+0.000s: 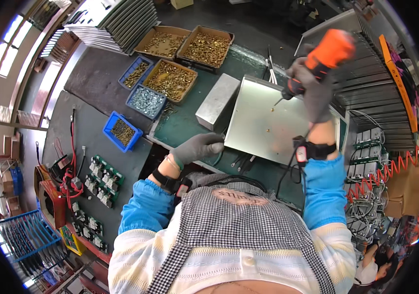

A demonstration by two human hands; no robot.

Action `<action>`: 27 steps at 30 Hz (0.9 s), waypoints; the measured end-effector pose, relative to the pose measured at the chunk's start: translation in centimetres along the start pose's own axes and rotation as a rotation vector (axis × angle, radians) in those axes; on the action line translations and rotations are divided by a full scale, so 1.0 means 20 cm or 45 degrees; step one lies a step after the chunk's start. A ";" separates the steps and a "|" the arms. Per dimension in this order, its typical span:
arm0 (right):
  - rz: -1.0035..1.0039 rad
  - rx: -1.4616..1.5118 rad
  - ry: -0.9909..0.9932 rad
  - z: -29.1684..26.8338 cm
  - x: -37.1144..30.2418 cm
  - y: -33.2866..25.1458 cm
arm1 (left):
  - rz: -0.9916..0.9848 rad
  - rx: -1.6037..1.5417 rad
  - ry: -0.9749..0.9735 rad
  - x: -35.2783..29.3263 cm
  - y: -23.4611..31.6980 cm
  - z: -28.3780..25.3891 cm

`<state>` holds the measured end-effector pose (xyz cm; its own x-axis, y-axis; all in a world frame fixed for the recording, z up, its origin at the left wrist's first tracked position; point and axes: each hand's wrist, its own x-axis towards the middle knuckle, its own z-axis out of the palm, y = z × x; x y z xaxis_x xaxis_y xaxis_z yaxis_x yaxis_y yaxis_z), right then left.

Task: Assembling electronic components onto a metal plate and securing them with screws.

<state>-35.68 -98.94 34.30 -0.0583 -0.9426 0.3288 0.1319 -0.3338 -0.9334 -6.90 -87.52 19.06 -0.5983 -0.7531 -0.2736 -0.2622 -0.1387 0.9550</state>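
Observation:
My right hand (315, 95), in a grey glove, is wrapped round an orange and black power screwdriver (330, 51), slightly blurred. Its thin bit points down and left over a flat, shiny metal panel (253, 122). Two small brass-coloured screws show on the panel, one near the bit tip; whether the bit touches it I cannot tell. At the panel's lower left corner is my grey-gloved left hand (194, 148), its fingers drawn together and the thumb against them. Anything between those fingers is hidden. A silver metal block (217, 102) lies beside the panel's left edge.
Cardboard trays (227, 34) and blue bins (138, 142) hold many small metal fasteners at the far left. Green circuit boards (102, 181) and red cables lie on the dark table at left. Stacked metal panels (121, 24) stand behind. Rightward are a rack and a red coiled hose (366, 188).

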 end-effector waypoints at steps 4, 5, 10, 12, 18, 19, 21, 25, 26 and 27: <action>-0.224 -0.333 -0.023 -0.28 -0.02 -0.27 | -0.371 0.557 0.200 -0.12 -0.05 0.04; -0.264 -0.411 -0.099 -0.38 -0.05 -0.34 | -0.393 0.679 0.272 -0.12 -0.05 0.09; -0.284 -1.312 -0.415 -0.71 -0.49 -0.61 | -0.452 1.092 0.185 -0.01 -0.05 0.23; -0.292 -1.514 -0.497 -0.79 -0.67 -0.70 | -0.433 1.121 0.147 0.01 -0.06 0.24; -0.146 -1.859 -0.535 -1.10 -1.02 -0.77 | -0.445 1.132 0.119 0.03 -0.07 0.19; -0.179 -1.973 -0.617 -1.17 -1.06 -0.74 | -0.454 1.179 0.126 0.01 -0.05 0.18; -0.062 -2.134 -0.853 -1.31 -1.17 -0.65 | -0.291 1.216 0.181 -0.06 -0.01 0.17; -0.099 -2.171 -1.106 -1.52 -1.36 -0.35 | -0.507 1.005 0.200 -0.30 0.11 0.13; -0.064 -2.171 -1.098 -1.55 -1.39 -0.27 | -0.471 1.030 0.152 -0.37 0.13 0.11; -0.043 -2.153 -1.114 -1.56 -1.42 -0.18 | -0.402 0.920 0.208 -0.45 0.14 0.10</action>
<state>-65.30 -70.63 23.93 0.4778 -0.8581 -0.1880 -0.8582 -0.5016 0.1087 -3.84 -79.82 24.05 -0.3104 -0.8403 -0.4445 -0.8590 0.0477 0.5098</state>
